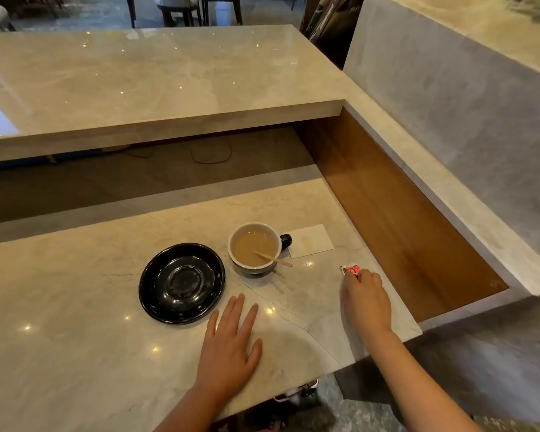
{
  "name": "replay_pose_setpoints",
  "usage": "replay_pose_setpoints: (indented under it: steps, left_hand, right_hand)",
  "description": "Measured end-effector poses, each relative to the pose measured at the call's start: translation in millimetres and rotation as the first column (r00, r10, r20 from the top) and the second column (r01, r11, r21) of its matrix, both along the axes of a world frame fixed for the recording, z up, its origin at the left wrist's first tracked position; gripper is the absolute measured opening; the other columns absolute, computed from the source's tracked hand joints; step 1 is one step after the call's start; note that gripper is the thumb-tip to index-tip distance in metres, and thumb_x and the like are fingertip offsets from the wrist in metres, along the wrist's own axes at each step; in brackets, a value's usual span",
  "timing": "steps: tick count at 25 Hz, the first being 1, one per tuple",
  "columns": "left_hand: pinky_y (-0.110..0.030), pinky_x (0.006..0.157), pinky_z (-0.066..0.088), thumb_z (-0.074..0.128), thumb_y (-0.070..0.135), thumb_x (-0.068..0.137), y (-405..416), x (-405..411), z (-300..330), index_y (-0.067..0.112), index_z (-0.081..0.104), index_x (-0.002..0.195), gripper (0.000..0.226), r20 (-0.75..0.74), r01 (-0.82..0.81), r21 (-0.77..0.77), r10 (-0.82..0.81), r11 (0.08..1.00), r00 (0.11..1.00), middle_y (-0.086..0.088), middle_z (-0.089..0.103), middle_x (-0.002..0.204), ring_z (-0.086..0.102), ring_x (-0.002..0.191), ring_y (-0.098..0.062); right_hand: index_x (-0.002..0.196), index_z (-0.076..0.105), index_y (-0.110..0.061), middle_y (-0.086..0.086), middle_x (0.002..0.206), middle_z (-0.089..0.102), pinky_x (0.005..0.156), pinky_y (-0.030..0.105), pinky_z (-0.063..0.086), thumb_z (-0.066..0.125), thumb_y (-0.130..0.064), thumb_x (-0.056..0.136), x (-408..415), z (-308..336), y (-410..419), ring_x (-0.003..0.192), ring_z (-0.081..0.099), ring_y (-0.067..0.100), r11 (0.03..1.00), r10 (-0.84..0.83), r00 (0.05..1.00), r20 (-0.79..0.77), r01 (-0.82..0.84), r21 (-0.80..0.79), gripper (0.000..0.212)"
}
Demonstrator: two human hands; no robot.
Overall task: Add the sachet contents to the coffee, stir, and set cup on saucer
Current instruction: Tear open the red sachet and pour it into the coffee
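Head camera showed a pale marble surface (pixel 75 353) carrying a glossy black round saucer (pixel 181 283) and, just beside it to the right, a dark-handled cup of milky coffee (pixel 255 247) with a thin wooden stirrer (pixel 273 259) leaning in it. The left hand (pixel 229 347) lay flat, its grip open and empty. The right hand (pixel 367 299) reached to a small red-and-white sachet (pixel 350 271) near the surface edge (fingertips touching it; grip closure could not be determined).

Bare counter (pixel 75 353) left and front of the saucer (pixel 181 283). Narrow gap between saucer and cup (pixel 255 248). Stirrer (pixel 273 259) juts off cup's right rim; paper card (pixel 310 241) just beyond. Upper shelf (pixel 138 88) overhangs behind.
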State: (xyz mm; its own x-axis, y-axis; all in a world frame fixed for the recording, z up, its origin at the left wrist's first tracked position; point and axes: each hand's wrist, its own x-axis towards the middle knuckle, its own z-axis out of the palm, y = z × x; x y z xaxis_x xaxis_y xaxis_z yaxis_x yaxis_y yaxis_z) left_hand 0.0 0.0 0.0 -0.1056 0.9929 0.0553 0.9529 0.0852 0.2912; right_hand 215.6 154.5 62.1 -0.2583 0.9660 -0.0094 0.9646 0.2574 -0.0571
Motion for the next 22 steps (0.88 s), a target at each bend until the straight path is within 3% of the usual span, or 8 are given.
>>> replay_pose_setpoints:
  steps: [10,15,19,22]
  left_hand:
    - [-0.038,0.111,0.003,0.036,0.047,0.09,-3,0,3,0.023,0.034,0.144,0.059,-0.004,-0.005,-0.008,0.005,1.0,1.0,-0.009,0.03,0.151,0.018,0.139,-0.021]
    - [-0.038,0.11,0.004,0.036,0.047,0.09,-3,0,4,0.022,0.035,0.144,0.059,0.005,-0.013,0.004,0.013,1.0,1.0,-0.009,0.03,0.151,0.019,0.139,-0.021]
    - [-0.038,0.11,0.003,0.036,0.047,0.091,-2,-1,3,0.023,0.034,0.145,0.059,-0.002,-0.011,-0.004,0.011,1.0,1.0,-0.008,0.028,0.151,0.017,0.139,-0.021]
    - [-0.037,0.11,0.003,0.036,0.048,0.091,-3,-1,3,0.023,0.033,0.145,0.059,-0.002,-0.012,-0.009,0.012,1.0,1.0,-0.008,0.029,0.151,0.017,0.139,-0.02]
  right_hand:
    - [0.12,0.052,-0.004,0.017,0.117,0.06,0.077,0.034,0.053,0.059,-0.012,0.087,6,-9,4,0.102,0.055,0.029,0.999,-0.045,0.989,-0.138,0.047,0.007,0.034]
    - [0.106,0.059,0.0,0.017,0.105,0.063,0.07,0.027,0.045,0.062,-0.008,0.085,11,-18,-4,0.091,0.057,0.028,0.99,-0.074,0.92,-0.384,0.115,0.086,0.023]
    - [0.094,0.057,-0.004,0.004,0.097,0.059,0.066,0.013,0.041,0.056,-0.006,0.087,5,1,-11,0.085,0.056,0.019,0.964,-0.185,0.624,-0.759,0.264,-0.018,0.007]
    - [0.083,0.051,-0.008,-0.001,0.085,0.059,0.053,0.011,0.05,0.054,0.0,0.088,-9,30,-16,0.074,0.061,0.015,0.946,-0.275,0.296,-0.915,0.252,-0.203,0.009]
